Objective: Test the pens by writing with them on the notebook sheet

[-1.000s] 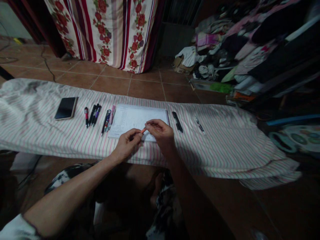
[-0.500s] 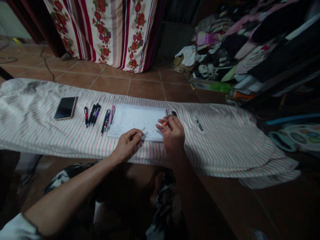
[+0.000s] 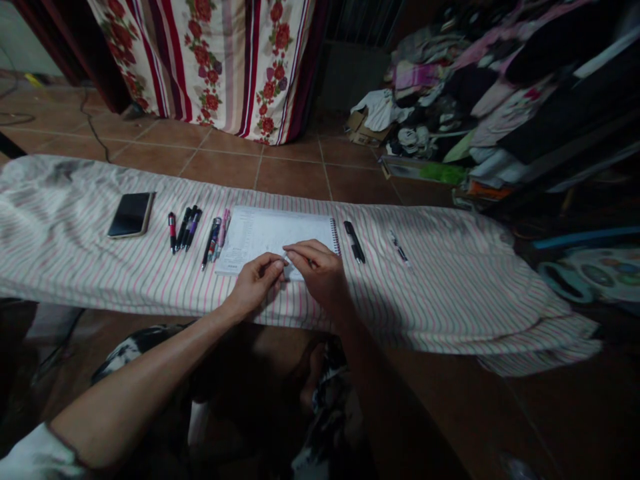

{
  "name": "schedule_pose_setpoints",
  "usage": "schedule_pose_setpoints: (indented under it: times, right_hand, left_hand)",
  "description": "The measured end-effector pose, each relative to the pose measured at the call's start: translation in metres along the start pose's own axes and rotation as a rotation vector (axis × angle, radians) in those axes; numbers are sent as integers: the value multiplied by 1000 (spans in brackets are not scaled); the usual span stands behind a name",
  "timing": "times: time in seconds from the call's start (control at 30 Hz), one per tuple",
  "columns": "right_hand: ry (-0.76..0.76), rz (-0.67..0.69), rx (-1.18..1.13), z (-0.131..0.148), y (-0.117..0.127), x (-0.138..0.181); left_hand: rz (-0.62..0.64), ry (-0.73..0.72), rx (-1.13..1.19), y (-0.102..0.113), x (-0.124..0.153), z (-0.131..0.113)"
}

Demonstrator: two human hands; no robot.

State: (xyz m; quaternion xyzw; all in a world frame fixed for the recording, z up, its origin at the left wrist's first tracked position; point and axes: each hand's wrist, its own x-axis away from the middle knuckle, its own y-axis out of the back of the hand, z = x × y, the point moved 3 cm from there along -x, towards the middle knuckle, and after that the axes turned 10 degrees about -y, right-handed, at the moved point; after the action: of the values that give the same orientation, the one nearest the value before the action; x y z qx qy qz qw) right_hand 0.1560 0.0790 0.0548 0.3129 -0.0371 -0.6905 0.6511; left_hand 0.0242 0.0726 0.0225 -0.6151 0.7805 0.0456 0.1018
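My left hand [image 3: 256, 281] and my right hand [image 3: 321, 270] meet fingertip to fingertip over the near edge of a white spiral notebook [image 3: 273, 232]. Both are closed in a pinch on a thin white pen [image 3: 285, 257], of which only a short piece shows between the fingers. The notebook lies open on a long surface covered with a striped cloth [image 3: 450, 293]. No orange cap shows now.
Left of the notebook lie a group of pens [image 3: 215, 239], three more pens [image 3: 184, 229] and a dark phone [image 3: 131, 215]. Right of it lie a black pen [image 3: 354, 241] and a smaller pen [image 3: 400, 250]. A floral curtain [image 3: 220, 60] and piled clothes [image 3: 475, 100] stand behind.
Half a second ago my right hand had drawn away to the right with a small orange piece; now it is back against my left hand at the pen. The left hand barely moved.
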Motion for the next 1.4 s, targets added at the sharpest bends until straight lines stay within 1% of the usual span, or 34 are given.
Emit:
schedule_pose_setpoints:
  times: [0.1,0.17,0.27,0.37,0.53,0.67,0.83,1.03,1.17,1.3,1.4]
  right_hand:
    - [54,42,75,-1,-4,3]
    - [67,49,85,-2,-5,3]
    - [69,28,74,0,-5,2]
    - [53,10,75,2,-4,1]
    - [108,29,95,9,-4,2]
    - [109,51,84,8,-5,3]
    - [93,55,155,5,-5,5]
    - [146,42,237,13,-7,6]
    - [171,12,303,16,-11,4]
    - [148,30,369,16,-14,4]
    - [140,32,376,16,-15,4]
  left_hand:
    - [-5,17,22,3,-1,-2]
    - [17,49,83,5,-3,-4]
    - [59,84,208,10,-5,-5]
    - [72,81,263,14,-7,-6]
    - [67,71,264,15,-9,-7]
    - [55,60,216,14,-10,-7]
    - [55,45,125,15,-12,-9]
    - [50,3,69,17,-13,-13]
    - [44,25,103,17,-14,-11]
    - [57,48,158,17,-14,-8]
    - [65,47,184,15,-14,-9]
